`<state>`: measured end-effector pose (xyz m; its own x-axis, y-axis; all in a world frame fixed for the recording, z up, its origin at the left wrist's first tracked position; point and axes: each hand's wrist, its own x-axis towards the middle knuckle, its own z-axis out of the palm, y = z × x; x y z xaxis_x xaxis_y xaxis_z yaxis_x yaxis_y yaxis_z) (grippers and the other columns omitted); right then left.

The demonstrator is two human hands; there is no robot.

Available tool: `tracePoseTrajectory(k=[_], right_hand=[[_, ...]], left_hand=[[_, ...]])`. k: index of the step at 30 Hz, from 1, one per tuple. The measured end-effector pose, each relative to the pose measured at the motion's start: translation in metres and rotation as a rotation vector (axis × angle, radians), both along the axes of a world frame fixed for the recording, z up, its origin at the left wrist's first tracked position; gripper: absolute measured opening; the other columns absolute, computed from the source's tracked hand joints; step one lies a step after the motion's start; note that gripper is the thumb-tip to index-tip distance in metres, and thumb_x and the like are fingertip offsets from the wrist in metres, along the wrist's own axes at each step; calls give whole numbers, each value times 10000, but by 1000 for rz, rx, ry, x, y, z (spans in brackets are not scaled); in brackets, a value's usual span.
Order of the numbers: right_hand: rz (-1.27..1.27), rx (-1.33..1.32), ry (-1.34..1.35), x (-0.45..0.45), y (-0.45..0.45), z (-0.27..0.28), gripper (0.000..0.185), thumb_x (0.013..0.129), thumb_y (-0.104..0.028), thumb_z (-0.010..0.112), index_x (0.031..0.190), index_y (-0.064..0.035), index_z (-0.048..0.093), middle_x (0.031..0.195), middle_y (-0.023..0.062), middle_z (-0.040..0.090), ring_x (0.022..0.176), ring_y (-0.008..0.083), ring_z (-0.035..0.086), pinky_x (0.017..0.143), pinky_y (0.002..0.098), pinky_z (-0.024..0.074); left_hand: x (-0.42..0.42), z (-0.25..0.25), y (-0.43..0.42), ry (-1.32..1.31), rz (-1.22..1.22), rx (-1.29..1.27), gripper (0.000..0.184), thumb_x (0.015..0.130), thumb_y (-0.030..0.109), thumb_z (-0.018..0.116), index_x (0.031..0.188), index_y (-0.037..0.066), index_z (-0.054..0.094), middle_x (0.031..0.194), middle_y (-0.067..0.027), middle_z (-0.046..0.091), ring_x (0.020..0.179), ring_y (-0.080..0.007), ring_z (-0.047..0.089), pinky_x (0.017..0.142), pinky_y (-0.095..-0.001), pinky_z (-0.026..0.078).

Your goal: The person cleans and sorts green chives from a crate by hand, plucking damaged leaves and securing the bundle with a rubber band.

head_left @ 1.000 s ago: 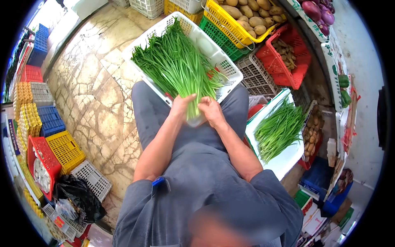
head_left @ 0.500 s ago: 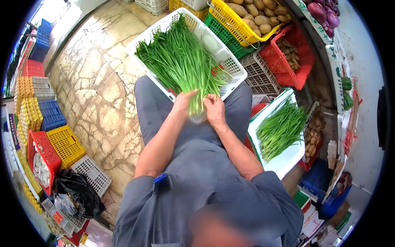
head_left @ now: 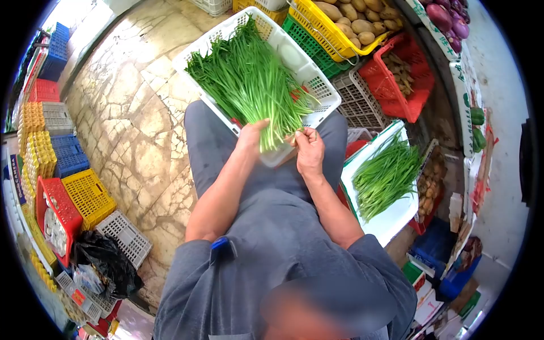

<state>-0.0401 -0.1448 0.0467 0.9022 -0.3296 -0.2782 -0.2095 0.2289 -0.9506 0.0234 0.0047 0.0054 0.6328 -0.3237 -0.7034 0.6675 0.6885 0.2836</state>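
A thick pile of garlic chives (head_left: 243, 79) fills the white plastic basket (head_left: 327, 97) across my knees, green tips pointing away and pale stem ends toward me. Near the basket's close edge, my left hand (head_left: 251, 139) is closed round the stems, its thumb lying over them. Just to the right, my right hand (head_left: 309, 150) pinches at the pale stem ends; exactly which strands are between its fingers is too small to tell. On my right, a second bunch of chives (head_left: 388, 178) lies in a white foam box (head_left: 391, 224).
Beyond the basket on the right stand a yellow crate (head_left: 331, 42) of potatoes and a red basket (head_left: 422, 85). Several crates line the left side, with a black plastic bag (head_left: 110, 260) among them. Cracked stone flooring (head_left: 136, 130) lies between.
My right hand has moved a little right and toward me, away from my left hand, which keeps its hold on the stems. The stem ends now fan more to the right.
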Motion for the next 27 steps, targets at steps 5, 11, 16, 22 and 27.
tracePoseTrajectory(k=[5,11,16,22,27], right_hand=[[-183,204,-270,-3,-56,38,56,965,5,571,1021,5,575,872,71,623,746,141,609,856,419,598],[-399,-170,-425,-10,-159,77,57,962,14,575,1016,5,563,864,90,619,745,147,599,885,419,597],[-403,-718,-20,-10,-213,23,113,959,-52,586,1037,28,606,912,100,655,780,179,629,768,310,544],[-103,-1069,33,2,-174,-11,336,940,-152,654,1207,48,622,988,116,709,843,196,670,780,314,530],[362,-301,257,2,-42,11,298,1000,-241,602,1108,32,647,876,57,676,710,125,648,700,266,533]], left_hand=[[1,-14,0,-22,-22,25,225,972,81,574,1173,-19,586,939,-137,677,737,-249,684,626,-408,614],[1,-22,-1,-55,-53,-4,332,964,45,562,1284,-37,526,1108,-199,664,904,-304,708,759,-439,634],[1,-18,-2,-35,-56,13,349,970,38,548,1301,-60,498,1163,-223,642,939,-314,707,777,-442,635],[1,-13,-2,-63,-82,75,261,961,62,543,1210,-15,558,984,-188,705,728,-265,683,638,-390,582],[0,-22,-9,-126,-132,126,281,943,50,574,1217,-11,568,980,-172,709,781,-266,685,671,-403,576]])
